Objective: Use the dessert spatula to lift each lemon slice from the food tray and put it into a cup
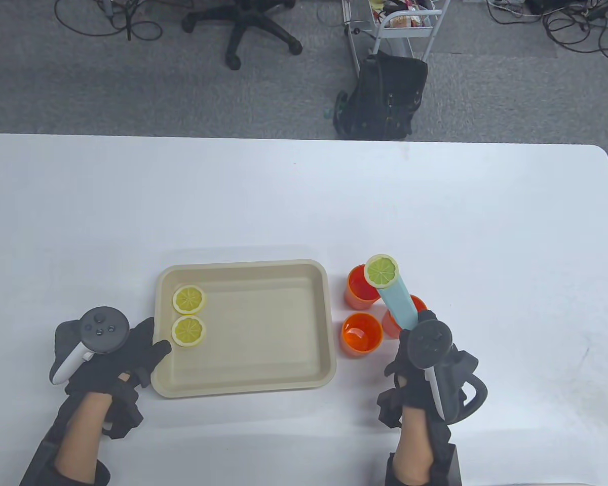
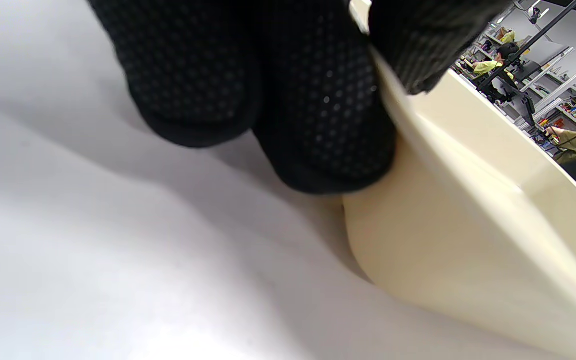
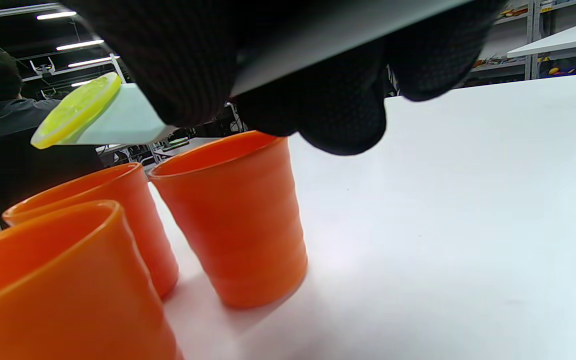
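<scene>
right hand (image 1: 425, 354) clamped on dessert spatula (image 1: 397, 301), lemon slice (image 1: 381, 271) perched at its tip over far orange cup (image 1: 361, 293). left hand (image 1: 106, 354) pinching food tray (image 1: 243, 379) rim. could slide off early and miss if tilted carelessly.

Broad white table (image 1: 283, 202), grey carpet floor beyond (image 1: 131, 91), black swivel-chair base far left (image 1: 243, 30), black backpack (image 1: 385, 101) against white wire cart (image 1: 405, 25)
</scene>
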Demonstrator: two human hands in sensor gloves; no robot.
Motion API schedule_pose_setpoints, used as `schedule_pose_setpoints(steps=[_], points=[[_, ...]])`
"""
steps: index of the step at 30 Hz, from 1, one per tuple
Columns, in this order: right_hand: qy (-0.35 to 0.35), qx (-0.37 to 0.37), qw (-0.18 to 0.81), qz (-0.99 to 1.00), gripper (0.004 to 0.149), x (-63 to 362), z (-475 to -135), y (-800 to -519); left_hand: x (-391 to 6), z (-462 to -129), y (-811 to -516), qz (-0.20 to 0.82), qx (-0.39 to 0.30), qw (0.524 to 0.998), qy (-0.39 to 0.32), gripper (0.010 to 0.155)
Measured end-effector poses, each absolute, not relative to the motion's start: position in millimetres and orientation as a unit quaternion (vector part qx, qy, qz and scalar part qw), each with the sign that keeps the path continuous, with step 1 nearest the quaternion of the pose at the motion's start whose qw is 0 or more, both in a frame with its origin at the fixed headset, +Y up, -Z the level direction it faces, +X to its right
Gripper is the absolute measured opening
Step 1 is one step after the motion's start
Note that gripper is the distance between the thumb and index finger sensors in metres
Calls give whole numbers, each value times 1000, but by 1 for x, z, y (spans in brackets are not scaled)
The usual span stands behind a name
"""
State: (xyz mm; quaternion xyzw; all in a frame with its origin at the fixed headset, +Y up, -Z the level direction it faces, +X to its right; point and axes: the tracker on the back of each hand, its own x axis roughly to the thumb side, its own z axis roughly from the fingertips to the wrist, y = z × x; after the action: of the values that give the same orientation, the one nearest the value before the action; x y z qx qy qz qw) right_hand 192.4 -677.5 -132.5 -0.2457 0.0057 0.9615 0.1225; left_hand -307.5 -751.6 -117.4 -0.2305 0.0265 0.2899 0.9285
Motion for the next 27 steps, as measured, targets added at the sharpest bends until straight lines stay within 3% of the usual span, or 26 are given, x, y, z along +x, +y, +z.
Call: schedule_pose_setpoints(steps=[20, 27], points=[[-25, -272, 120, 954, 58, 193, -131, -676, -307, -117, -752, 290, -234, 928, 27, 74], [-36, -246, 159, 956, 59, 186, -129, -673, -308, -117, -753, 291, -234, 927, 27, 74]])
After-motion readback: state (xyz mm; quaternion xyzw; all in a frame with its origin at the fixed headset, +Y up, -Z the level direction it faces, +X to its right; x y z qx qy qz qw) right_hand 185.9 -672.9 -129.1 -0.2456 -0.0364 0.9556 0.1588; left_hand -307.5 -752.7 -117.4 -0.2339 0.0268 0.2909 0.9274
